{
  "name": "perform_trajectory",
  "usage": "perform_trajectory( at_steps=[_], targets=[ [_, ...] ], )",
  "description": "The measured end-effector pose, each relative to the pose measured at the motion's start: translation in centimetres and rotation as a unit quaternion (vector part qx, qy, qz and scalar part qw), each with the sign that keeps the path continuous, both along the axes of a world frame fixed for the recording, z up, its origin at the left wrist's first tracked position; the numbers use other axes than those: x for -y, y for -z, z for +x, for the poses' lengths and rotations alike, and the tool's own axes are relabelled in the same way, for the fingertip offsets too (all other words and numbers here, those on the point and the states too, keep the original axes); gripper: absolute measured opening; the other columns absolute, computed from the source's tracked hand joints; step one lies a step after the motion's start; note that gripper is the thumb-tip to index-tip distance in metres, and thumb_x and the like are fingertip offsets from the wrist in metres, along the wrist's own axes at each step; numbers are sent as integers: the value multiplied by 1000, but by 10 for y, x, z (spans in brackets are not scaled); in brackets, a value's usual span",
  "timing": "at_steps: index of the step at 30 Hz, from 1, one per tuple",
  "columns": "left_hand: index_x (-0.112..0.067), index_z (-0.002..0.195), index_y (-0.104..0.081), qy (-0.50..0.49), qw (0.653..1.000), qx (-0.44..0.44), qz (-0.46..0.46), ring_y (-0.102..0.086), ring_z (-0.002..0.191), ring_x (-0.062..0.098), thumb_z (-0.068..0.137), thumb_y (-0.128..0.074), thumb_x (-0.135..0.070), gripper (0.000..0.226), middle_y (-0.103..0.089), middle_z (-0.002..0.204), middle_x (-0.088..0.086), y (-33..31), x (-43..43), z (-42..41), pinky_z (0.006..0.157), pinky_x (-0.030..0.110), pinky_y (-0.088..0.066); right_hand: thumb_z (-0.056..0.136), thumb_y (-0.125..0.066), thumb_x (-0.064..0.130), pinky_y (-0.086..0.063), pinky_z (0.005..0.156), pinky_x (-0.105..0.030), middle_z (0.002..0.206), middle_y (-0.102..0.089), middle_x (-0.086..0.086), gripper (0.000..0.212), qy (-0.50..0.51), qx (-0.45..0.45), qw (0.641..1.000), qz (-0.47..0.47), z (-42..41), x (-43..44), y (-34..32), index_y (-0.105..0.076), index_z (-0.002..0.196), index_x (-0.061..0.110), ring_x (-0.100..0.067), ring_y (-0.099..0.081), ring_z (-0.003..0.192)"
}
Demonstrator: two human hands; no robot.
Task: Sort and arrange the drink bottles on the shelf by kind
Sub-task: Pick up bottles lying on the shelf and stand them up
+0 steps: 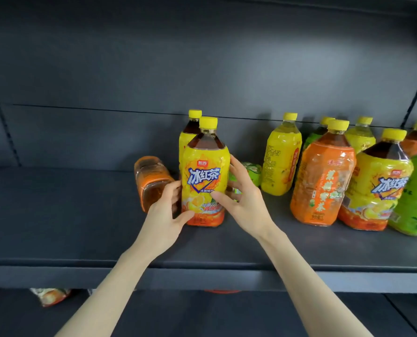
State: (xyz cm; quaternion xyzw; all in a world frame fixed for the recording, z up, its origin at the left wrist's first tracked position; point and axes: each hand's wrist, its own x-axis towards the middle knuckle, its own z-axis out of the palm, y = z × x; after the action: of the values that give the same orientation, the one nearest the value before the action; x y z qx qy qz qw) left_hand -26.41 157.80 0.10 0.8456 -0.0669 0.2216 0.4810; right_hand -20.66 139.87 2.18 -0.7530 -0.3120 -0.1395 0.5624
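Head view: both hands on one upright iced black tea bottle (203, 176), mid-shelf (81, 227). Left hand (165, 215) cups its lower left side, right hand (244, 198) wraps the right side, thumb across the label. Second same-kind bottle (189, 135) stands directly behind, touching or nearly so. Orange bottle (151, 182) lies on its side just left. Small green bottle (251, 172) partly hidden behind right hand. Yellow juice bottle (281, 158) upright further right, then a mixed cluster led by an orange tea bottle (322, 176).
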Motion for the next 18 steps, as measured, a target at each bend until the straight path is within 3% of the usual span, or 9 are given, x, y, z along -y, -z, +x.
perform_trajectory(
  at_steps=[3, 6, 9, 11, 15, 18],
  targets=[
    [-20, 135, -38, -32, 999, 4, 5, -53, 106, -2, 84, -70, -13, 61, -55, 123, -11, -1, -10, 3, 79, 1, -42, 86, -70, 14, -51, 84, -12, 120, -48, 37, 75, -6, -10, 1000, -16, 8, -14, -5, -28, 145, 33, 14, -52, 112],
    [-20, 135, -39, -54, 998, 1, 13, -54, 101, -3, 80, -74, -20, 65, -56, 118, -14, -6, -16, 7, 77, 4, -42, 85, -71, 11, -52, 96, -32, 133, -52, 11, 76, -7, -2, 1000, -20, 14, -24, -6, -29, 147, 23, -7, -54, 121],
    [-16, 131, -43, -93, 995, 0, 29, -61, 99, 8, 75, -79, -25, 67, -62, 117, -5, -14, -20, 16, 83, 21, -51, 86, -70, 11, -51, 98, -45, 139, -47, -6, 78, -5, -3, 999, -32, 20, -32, -10, -27, 150, 19, -19, -52, 125],
    [-15, 126, -46, -118, 992, -10, 46, -65, 97, 15, 72, -82, -28, 66, -66, 114, 1, -20, -22, 21, 83, 32, -54, 87, -69, 12, -52, 98, -42, 140, -47, -5, 79, -6, -10, 999, -42, 24, -36, -12, -24, 151, 22, -18, -53, 124],
    [-15, 126, -48, -164, 984, -13, 69, -66, 97, 22, 72, -81, -31, 65, -68, 112, 4, -21, -22, 26, 84, 43, -55, 90, -66, 18, -45, 83, -6, 132, -50, 10, 79, 3, -13, 997, -73, 30, -41, -11, -18, 153, 25, -3, -51, 114],
    [-13, 133, -47, -193, 977, 14, 86, -65, 102, 24, 75, -78, -33, 69, -67, 117, 7, -14, -18, 25, 88, 46, -53, 92, -64, 21, -43, 87, -10, 133, -54, 9, 77, 14, -21, 996, -80, 33, -43, -8, -18, 153, 25, -1, -49, 113]
  ],
)
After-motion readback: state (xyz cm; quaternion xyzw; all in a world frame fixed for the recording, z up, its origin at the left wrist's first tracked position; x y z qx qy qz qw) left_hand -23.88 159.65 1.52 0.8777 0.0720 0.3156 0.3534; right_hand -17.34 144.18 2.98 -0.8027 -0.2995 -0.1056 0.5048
